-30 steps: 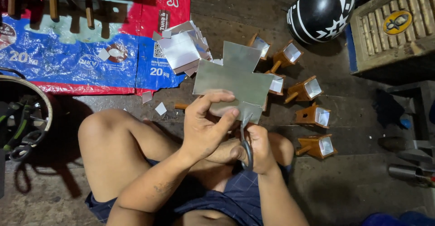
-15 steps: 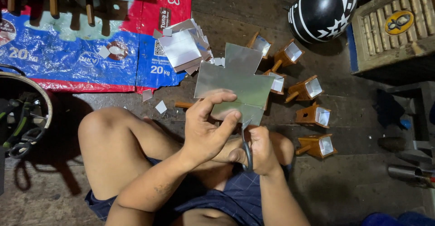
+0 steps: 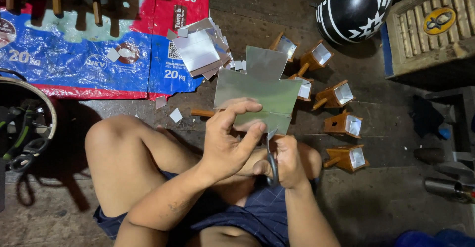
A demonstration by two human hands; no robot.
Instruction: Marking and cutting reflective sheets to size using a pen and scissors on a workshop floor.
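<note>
Dusty concrete floor underfoot. Left hand [image 3: 225,140] pinches the shiny metal sheet [image 3: 257,91] at 12 o'clock; right hand [image 3: 287,160] is clenched on scissors [image 3: 271,165]. Thumb sits near the blades, so a slip could nick it.

We sit on the floor [image 3: 405,212], knees apart; the metal sheet [image 3: 260,86] stands above our lap, the left hand [image 3: 225,145] on its lower edge, the right hand [image 3: 287,160] just right of it with the scissors [image 3: 271,165] at the sheet's bottom; behind the sheet, a pile of offcuts [image 3: 200,49] on a printed sack [image 3: 99,54] to the left; to the right, a curved row of small wooden boxes [image 3: 341,125]; far right behind, a helmet [image 3: 354,9] beside a crate [image 3: 430,26]; far left, a basket [image 3: 22,123].
</note>
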